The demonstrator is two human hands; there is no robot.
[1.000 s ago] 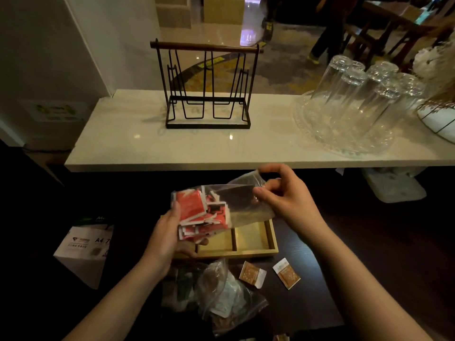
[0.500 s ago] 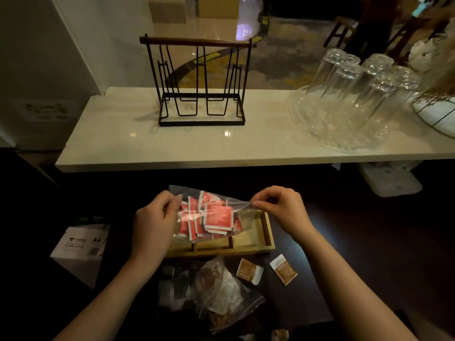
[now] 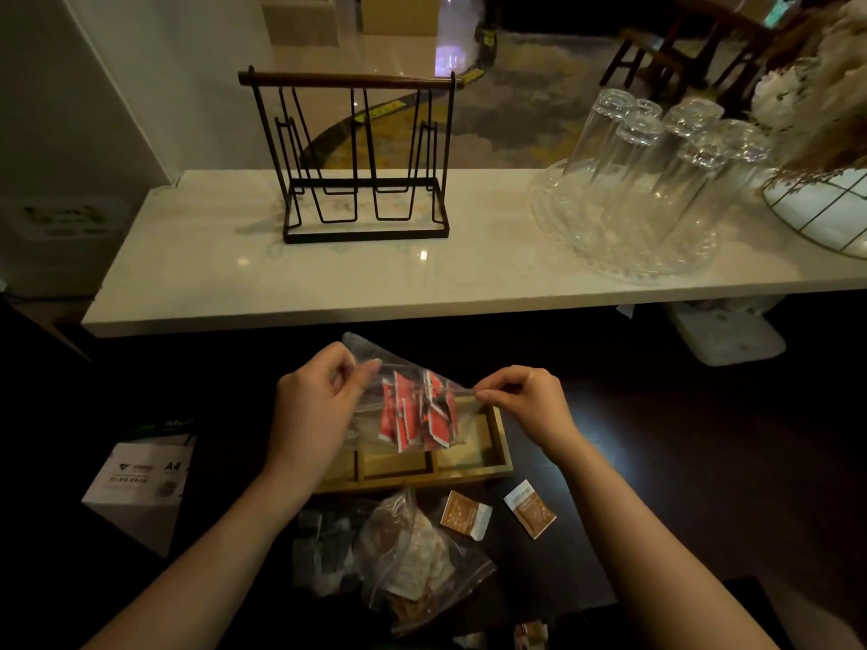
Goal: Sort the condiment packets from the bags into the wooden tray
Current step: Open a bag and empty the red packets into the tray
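A clear plastic bag [image 3: 413, 410] full of red condiment packets hangs between both my hands, just above the wooden tray [image 3: 474, 462]. My left hand [image 3: 314, 405] pinches the bag's top left edge. The top right edge is pinched by my right hand [image 3: 525, 405]. The tray's divided compartments show below the bag, and its left part is hidden by my left hand. Two brown packets [image 3: 467, 514] [image 3: 530, 509] lie loose on the dark table in front of the tray. Closer to me lie a clear bag of brown and white packets [image 3: 417, 560] and a bag of dark packets [image 3: 328, 546].
Behind the dark table runs a pale marble counter [image 3: 211, 274] carrying a black wire rack [image 3: 361, 157], a glass tray of upturned glasses [image 3: 647, 190] and a wire basket [image 3: 825, 213]. A white A4 paper box [image 3: 140, 480] sits at the left.
The bag went from lying sideways in my left palm to hanging by its top edge between both hands, and the red packets slid down inside it.
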